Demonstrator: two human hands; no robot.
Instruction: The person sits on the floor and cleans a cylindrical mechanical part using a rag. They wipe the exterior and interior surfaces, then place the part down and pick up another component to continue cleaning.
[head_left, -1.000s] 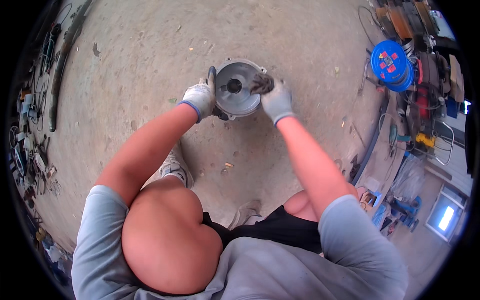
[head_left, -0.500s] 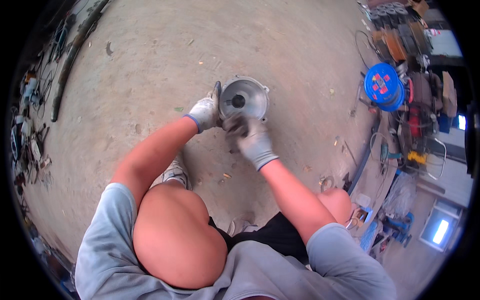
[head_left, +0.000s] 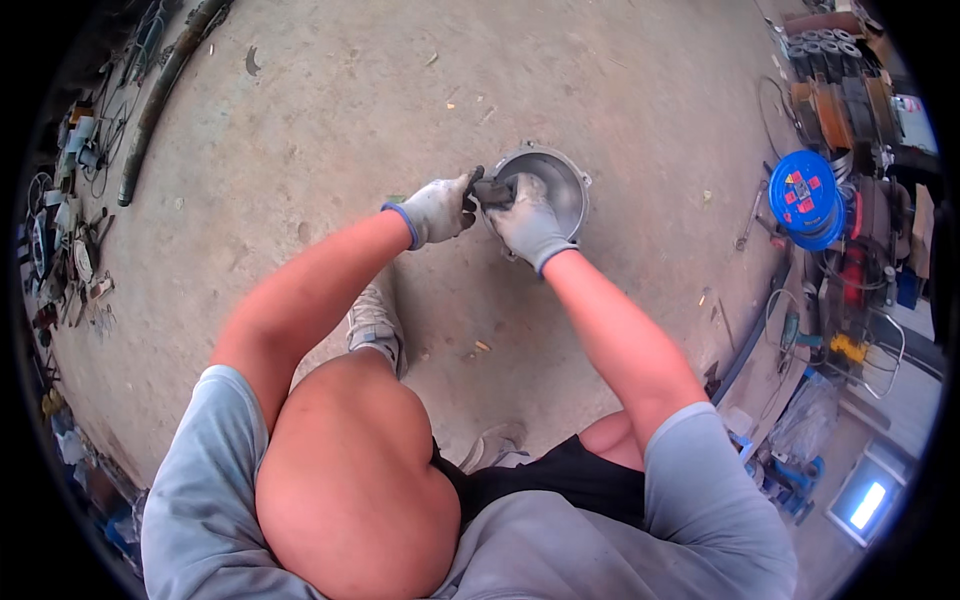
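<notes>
While both gloved hands (head_left: 490, 205) overlap, the metal housing (head_left: 555, 180) is half hidden.

gloves (head_left: 440, 208): grey, blue cuffs | housing (head_left: 556, 185): silver | spool (head_left: 808, 198): blue

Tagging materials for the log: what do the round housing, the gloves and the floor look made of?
Round housing: probably cast metal, dull grey with a soft sheen inside. Gloves on the left hand and right hand: grey knit fabric, blue cuff trim. Floor: bare concrete, rough, stained and dusty.

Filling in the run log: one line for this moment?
left hand: grips dark tool | right hand: on metal housing rim | place: concrete floor
</notes>
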